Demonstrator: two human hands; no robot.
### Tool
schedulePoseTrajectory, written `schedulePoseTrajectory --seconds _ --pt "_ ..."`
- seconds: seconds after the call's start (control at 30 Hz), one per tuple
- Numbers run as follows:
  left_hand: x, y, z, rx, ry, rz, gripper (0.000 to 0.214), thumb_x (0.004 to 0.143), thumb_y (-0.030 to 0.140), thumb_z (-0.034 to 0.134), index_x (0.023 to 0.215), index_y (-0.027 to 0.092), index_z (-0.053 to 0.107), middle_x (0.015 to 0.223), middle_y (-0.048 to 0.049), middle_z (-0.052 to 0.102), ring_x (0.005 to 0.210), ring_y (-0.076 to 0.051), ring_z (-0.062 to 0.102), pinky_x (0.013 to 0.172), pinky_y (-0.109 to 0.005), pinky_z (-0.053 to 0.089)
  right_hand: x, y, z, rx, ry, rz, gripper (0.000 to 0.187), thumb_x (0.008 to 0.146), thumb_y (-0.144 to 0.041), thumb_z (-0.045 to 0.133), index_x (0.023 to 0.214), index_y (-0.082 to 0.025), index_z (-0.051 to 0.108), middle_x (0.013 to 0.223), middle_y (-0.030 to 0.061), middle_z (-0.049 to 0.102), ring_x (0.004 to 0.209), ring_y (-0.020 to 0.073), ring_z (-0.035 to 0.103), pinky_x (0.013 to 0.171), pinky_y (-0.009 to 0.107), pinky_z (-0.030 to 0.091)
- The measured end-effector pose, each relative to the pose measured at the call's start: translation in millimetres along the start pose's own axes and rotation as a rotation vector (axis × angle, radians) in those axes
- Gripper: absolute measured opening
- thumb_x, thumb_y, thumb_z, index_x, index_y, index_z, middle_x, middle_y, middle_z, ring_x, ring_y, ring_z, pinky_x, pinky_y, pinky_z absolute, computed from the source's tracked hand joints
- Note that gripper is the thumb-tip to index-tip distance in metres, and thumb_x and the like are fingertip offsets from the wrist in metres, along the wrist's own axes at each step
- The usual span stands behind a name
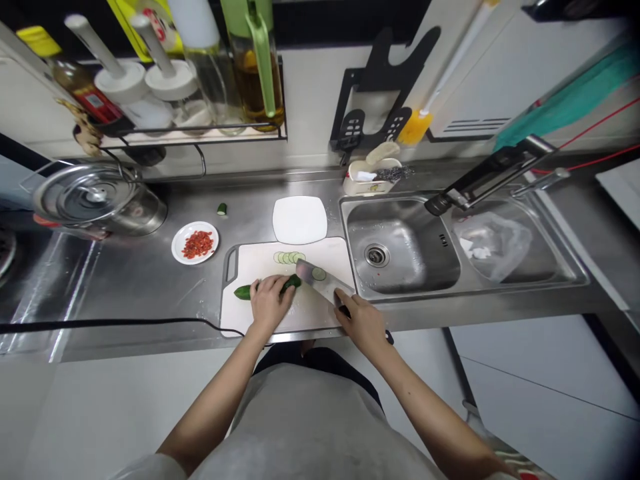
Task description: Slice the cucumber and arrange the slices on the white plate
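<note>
My left hand (271,300) is closed over a dark green cucumber (243,293) that lies across the white cutting board (320,317). The cucumber's far left end and its cut right end show on either side of my fingers. In my right hand (361,321) is the handle of a kitchen knife (323,283), its broad blade slanting up and left beside the cut end. One round slice (319,274) is at the blade. Behind it, several overlapping cucumber slices (289,258) form a short row on the board.
A white plate (300,220) touches the board's back edge. To the left are a plate of chopped red pieces (197,244), a cucumber end (222,209) and a steel pot (100,200). The double sink (405,247) adjoins on the right. A black cable (125,323) reaches the board.
</note>
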State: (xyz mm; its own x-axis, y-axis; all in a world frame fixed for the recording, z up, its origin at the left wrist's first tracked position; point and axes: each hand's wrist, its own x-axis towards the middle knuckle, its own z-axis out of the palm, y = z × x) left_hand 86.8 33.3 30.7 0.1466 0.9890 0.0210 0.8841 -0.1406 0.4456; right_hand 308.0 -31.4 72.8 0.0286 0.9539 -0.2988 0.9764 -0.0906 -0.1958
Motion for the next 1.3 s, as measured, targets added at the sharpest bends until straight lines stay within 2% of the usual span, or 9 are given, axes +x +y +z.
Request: schedulePoseTrajectory --seconds 0.17,0.3,0.5,0.6,0.7,0.77,0.87,1.07,1.3 --pt "9.1 -0.5 -0.5 -0.001 -0.023 -0.041 0.032 0.091 0.044 0.045 0.112 0.03 0.065 0.115 -0.004 0.067 0.109 -0.024 0.057 0.107 -0.05 0.022 -3.7 3.4 -1.9 -0.034 0.035 0.008 0.043 0.093 -0.039 0.047 0.134 -0.027 0.051 0.089 0.005 0.065 0.082 0.0179 0.06 0.067 0.025 0.036" --pt "13.9 6.8 -3.7 -0.032 0.018 -0.042 0.034 0.093 0.044 0.042 0.116 0.03 0.062 0.12 -0.0045 0.065 0.113 -0.024 0.054 0.109 -0.051 0.02 -7.0 5.6 -3.2 -0.089 0.034 -0.026 0.043 0.093 -0.037 0.046 0.134 -0.026 0.051 0.09 0.0057 0.064 0.081 0.0181 0.059 0.068 0.026 0.035" --pt "33.1 38.8 -4.5 -0.065 -0.111 0.252 0.034 0.089 0.045 0.05 0.119 0.032 0.06 0.128 -0.0036 0.058 0.125 -0.025 0.044 0.113 -0.053 0.013 -11.1 1.4 -8.9 -0.171 0.04 -0.095 0.042 0.093 -0.034 0.047 0.134 -0.025 0.051 0.09 0.0075 0.063 0.085 0.0196 0.057 0.07 0.027 0.035" --pt "41.5 50.7 -3.1 -0.063 -0.203 0.295 0.027 0.088 0.041 0.052 0.11 0.031 0.065 0.123 -0.0041 0.059 0.123 -0.026 0.045 0.113 -0.057 0.007 -14.6 0.9 -11.1 -0.196 0.048 -0.124 0.043 0.091 -0.031 0.05 0.134 -0.025 0.052 0.09 0.0076 0.064 0.085 0.0196 0.057 0.07 0.027 0.035" --pt "44.7 57.8 -3.1 -0.096 -0.267 0.305 0.019 0.087 0.035 0.054 0.099 0.028 0.067 0.114 -0.0034 0.063 0.115 -0.024 0.05 0.112 -0.054 0.011 -18.5 4.5 -9.2 -0.209 0.071 -0.124 0.042 0.09 -0.029 0.053 0.132 -0.025 0.054 0.089 0.0068 0.064 0.084 0.0191 0.058 0.069 0.027 0.035" --pt "46.4 60.5 -3.1 -0.123 -0.292 0.285 0.015 0.086 0.029 0.054 0.093 0.026 0.067 0.105 -0.0025 0.065 0.107 -0.021 0.054 0.108 -0.048 0.022 -20.6 8.3 -6.3 -0.215 0.086 -0.117 0.041 0.089 -0.029 0.054 0.13 -0.025 0.055 0.088 0.0062 0.064 0.083 0.0187 0.058 0.067 0.026 0.035" --pt "54.3 59.7 -0.8 -0.158 -0.283 0.154 0.015 0.085 0.025 0.051 0.087 0.025 0.066 0.092 -0.0015 0.068 0.093 -0.019 0.058 0.093 -0.041 0.032 -23.4 14.5 -2.9 -0.219 0.092 -0.107 0.041 0.088 -0.028 0.055 0.129 -0.024 0.056 0.085 0.0053 0.063 0.081 0.0181 0.058 0.066 0.026 0.036" --pt "89.2 43.2 12.6 -0.086 -0.258 -0.126 0.021 0.085 0.021 0.045 0.087 0.025 0.065 0.087 -0.0027 0.071 0.088 -0.02 0.06 0.086 -0.038 0.029 -31.4 27.7 -1.6 -0.195 0.124 -0.051 0.04 0.089 -0.03 0.053 0.129 -0.023 0.056 0.083 0.0044 0.063 0.077 0.0173 0.06 0.065 0.026 0.037" --pt "103.9 29.8 27.4 0.029 -0.204 -0.09 0.017 0.082 0.019 0.049 0.088 0.024 0.065 0.09 -0.0045 0.07 0.09 -0.022 0.058 0.084 -0.04 0.029 -38.3 36.9 1.3 -0.127 0.099 0.025 0.04 0.092 -0.034 0.048 0.13 -0.024 0.055 0.085 0.0045 0.064 0.074 0.0176 0.061 0.064 0.026 0.039"
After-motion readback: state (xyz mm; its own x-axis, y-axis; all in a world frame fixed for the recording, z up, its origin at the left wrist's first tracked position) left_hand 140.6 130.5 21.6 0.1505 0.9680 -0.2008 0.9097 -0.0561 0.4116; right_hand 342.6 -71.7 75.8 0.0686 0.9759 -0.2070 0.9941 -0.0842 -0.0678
